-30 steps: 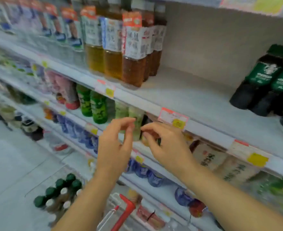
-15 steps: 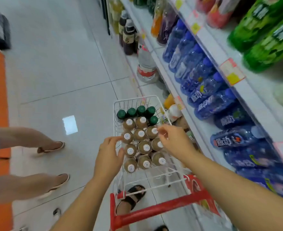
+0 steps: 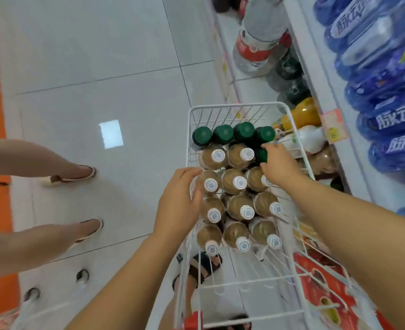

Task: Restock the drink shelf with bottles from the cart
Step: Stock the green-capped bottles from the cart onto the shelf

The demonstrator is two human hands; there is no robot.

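Note:
A white wire cart basket (image 3: pixel 234 108) holds several brown tea bottles with white caps (image 3: pixel 239 206) and a far row of green-capped bottles (image 3: pixel 222 134). My left hand (image 3: pixel 180 203) is at the basket's left side, with its fingers and thumb curved round a white-capped brown bottle (image 3: pixel 209 184). My right hand (image 3: pixel 281 164) reaches in from the right. Its fingers and thumb close on a green-capped bottle (image 3: pixel 261 155) in the second row, which the hand partly hides.
The drink shelf runs along the right with blue bottles (image 3: pixel 384 120), a large water bottle (image 3: pixel 261 39) and an orange juice bottle (image 3: pixel 301 115) low down. Another person's legs (image 3: pixel 42 163) stand on the left. My sandalled foot (image 3: pixel 201 267) is under the cart.
My view dropped from the shelf to the cart. Both hands came down from the shelf's price rail into the basket and closed onto bottles.

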